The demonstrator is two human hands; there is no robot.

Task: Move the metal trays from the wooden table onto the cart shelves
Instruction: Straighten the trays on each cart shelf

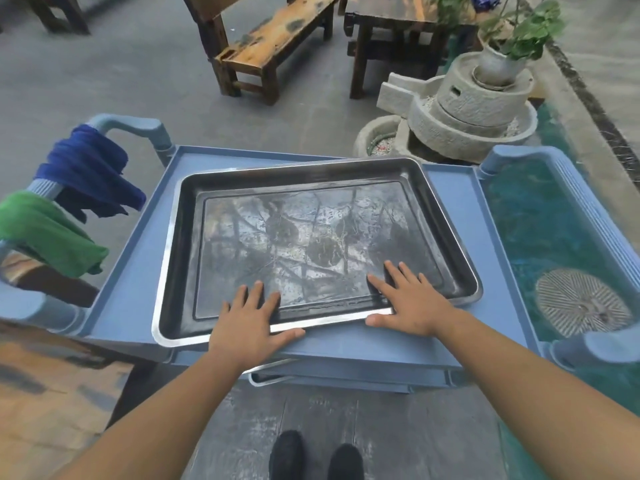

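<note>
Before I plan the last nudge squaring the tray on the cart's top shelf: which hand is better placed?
Left, marginally. The metal tray sits skewed, its near-left corner overhanging the top shelf lip. The left hand lies flat nearest that corner; the right hand rests farther along.

The lower tray (273,374) lies mostly hidden under the top shelf (346,348).

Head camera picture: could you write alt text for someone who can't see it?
Two bare hands, left and right, lie flat and open over the near rim of a large metal tray on the top shelf of a blue cart. A second tray's edge shows on the shelf below; blue and green cloths hang on the cart's left handle.
</note>
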